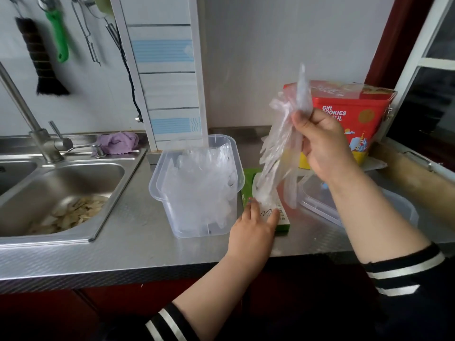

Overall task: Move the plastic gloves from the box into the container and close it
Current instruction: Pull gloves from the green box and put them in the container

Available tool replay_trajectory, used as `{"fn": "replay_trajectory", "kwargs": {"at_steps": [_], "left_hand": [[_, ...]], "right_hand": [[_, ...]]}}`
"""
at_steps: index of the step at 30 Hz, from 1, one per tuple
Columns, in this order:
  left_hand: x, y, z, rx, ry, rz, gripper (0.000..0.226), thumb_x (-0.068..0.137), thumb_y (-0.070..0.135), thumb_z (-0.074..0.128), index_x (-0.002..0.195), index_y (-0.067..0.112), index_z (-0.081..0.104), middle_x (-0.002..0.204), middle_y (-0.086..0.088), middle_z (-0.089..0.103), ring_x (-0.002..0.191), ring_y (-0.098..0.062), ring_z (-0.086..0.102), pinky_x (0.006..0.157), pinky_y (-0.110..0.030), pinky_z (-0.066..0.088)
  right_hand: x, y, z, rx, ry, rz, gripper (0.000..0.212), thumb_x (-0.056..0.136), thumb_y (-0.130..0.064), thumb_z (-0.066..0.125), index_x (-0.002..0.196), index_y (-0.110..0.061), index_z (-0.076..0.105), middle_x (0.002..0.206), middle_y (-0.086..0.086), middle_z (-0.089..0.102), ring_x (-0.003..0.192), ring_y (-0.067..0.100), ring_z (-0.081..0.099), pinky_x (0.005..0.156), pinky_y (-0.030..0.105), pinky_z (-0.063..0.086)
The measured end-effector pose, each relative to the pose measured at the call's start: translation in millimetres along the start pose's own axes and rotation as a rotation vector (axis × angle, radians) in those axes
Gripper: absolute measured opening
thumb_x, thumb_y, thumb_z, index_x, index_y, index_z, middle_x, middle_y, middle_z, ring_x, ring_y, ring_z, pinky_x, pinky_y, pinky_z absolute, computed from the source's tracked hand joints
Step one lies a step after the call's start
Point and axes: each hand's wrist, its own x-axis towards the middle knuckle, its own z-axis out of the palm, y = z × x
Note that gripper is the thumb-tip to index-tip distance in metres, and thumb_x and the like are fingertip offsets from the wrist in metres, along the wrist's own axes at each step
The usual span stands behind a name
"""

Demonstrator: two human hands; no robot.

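Note:
My right hand (320,146) grips a bunch of clear plastic gloves (278,163) and holds it up above the green and white glove box (268,212); the gloves' lower ends still hang into the box. With straight fingers, my left hand (253,230) presses down on the box's near end. Just left of the box stands the clear plastic container (197,185), open and holding several crumpled gloves. Its clear lid (327,205) lies flat on the counter to the right, partly behind my right forearm.
A red cookie tin (354,112) stands at the back right. The steel sink (61,193) with scraps in it and a faucet (32,126) fill the left. A purple cloth (118,141) lies behind the sink. Utensils hang on the wall.

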Motion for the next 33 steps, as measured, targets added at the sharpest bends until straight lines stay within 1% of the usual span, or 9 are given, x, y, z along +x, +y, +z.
{"fn": "replay_trajectory", "kwargs": {"at_steps": [3, 7, 11, 14, 18, 21, 25, 29, 33], "left_hand": [[-3.5, -1.8, -15.7, -0.100, 0.133, 0.028, 0.058, 0.066, 0.032, 0.085, 0.117, 0.021, 0.060, 0.120, -0.019, 0.062, 0.100, -0.036, 0.066, 0.063, -0.037, 0.058], [-7.6, -1.3, -77.4, -0.326, 0.685, 0.185, 0.011, 0.091, 0.019, 0.062, 0.098, 0.013, 0.056, 0.100, -0.004, 0.057, 0.080, -0.024, 0.053, 0.059, -0.030, 0.042], [15.4, -16.5, -153.1, -0.863, 0.943, -0.121, 0.011, 0.098, 0.034, 0.044, 0.106, 0.027, 0.048, 0.103, 0.010, 0.048, 0.095, -0.019, 0.051, 0.081, -0.030, 0.042], [44.8, -52.4, -185.2, -0.781, 0.737, -0.253, 0.028, 0.090, 0.051, 0.051, 0.108, 0.029, 0.051, 0.111, 0.013, 0.052, 0.108, -0.012, 0.051, 0.094, -0.029, 0.041], [67.8, -75.0, -189.9, -0.888, 0.265, -0.252, 0.033, 0.080, 0.048, 0.072, 0.091, 0.019, 0.064, 0.087, 0.005, 0.071, 0.083, -0.013, 0.067, 0.080, -0.037, 0.056], [71.3, -80.9, -187.6, -1.050, 0.239, -0.233, 0.016, 0.082, 0.033, 0.074, 0.079, 0.018, 0.067, 0.063, 0.010, 0.065, 0.061, -0.008, 0.060, 0.065, -0.030, 0.053], [74.2, -94.5, -192.8, -1.058, 0.229, -0.167, 0.007, 0.090, 0.021, 0.068, 0.082, 0.022, 0.068, 0.062, 0.006, 0.056, 0.050, -0.007, 0.050, 0.054, -0.025, 0.051], [77.4, -120.4, -196.7, -0.940, 0.211, -0.174, 0.009, 0.094, 0.021, 0.063, 0.085, 0.022, 0.067, 0.063, 0.006, 0.053, 0.040, -0.008, 0.042, 0.040, -0.020, 0.042], [87.6, -163.3, -188.0, -0.713, 0.140, -0.316, 0.011, 0.092, 0.030, 0.064, 0.084, 0.025, 0.068, 0.063, 0.008, 0.058, 0.042, -0.011, 0.041, 0.040, -0.018, 0.036]], "right_hand": [[0.4, -27.2, 4.5, -0.013, -0.085, -0.041, 0.020, 0.074, -0.026, 0.065, 0.087, -0.012, 0.062, 0.067, -0.007, 0.068, 0.063, 0.008, 0.062, 0.060, 0.022, 0.049], [-1.3, -30.7, 7.6, 0.014, -0.124, 0.006, 0.016, 0.078, -0.023, 0.062, 0.088, -0.011, 0.061, 0.071, 0.001, 0.068, 0.062, 0.011, 0.063, 0.057, 0.022, 0.050], [-6.3, -23.2, 16.7, 0.023, -0.142, 0.065, 0.016, 0.077, -0.024, 0.062, 0.084, -0.010, 0.065, 0.072, 0.003, 0.068, 0.059, 0.011, 0.062, 0.053, 0.024, 0.052], [-9.9, -19.1, 31.8, 0.019, -0.141, 0.084, 0.022, 0.073, -0.024, 0.065, 0.087, -0.006, 0.065, 0.074, 0.002, 0.070, 0.064, 0.013, 0.065, 0.059, 0.028, 0.055], [-13.8, -14.4, 52.9, 0.014, -0.061, 0.085, 0.033, 0.073, -0.023, 0.079, 0.092, -0.002, 0.062, 0.085, 0.012, 0.067, 0.080, 0.022, 0.067, 0.076, 0.037, 0.056], [-15.7, -16.7, 61.6, -0.024, -0.056, 0.031, 0.019, 0.082, -0.017, 0.074, 0.095, -0.009, 0.064, 0.094, 0.010, 0.072, 0.089, 0.021, 0.070, 0.079, 0.032, 0.056], [-14.7, -26.9, 65.8, 0.148, -0.165, 0.069, 0.028, 0.075, -0.018, 0.070, 0.101, -0.013, 0.062, 0.091, 0.004, 0.072, 0.087, 0.019, 0.070, 0.074, 0.031, 0.056], [4.4, -32.8, 66.2, 0.266, -0.190, 0.102, 0.032, 0.077, -0.005, 0.067, 0.101, -0.018, 0.050, 0.083, 0.000, 0.068, 0.068, 0.010, 0.065, 0.057, 0.024, 0.052], [33.7, -17.3, 74.3, 0.059, -0.144, 0.128, 0.045, 0.085, 0.006, 0.064, 0.116, -0.022, 0.046, 0.082, 0.005, 0.057, 0.052, 0.005, 0.056, 0.045, 0.020, 0.045]]}}
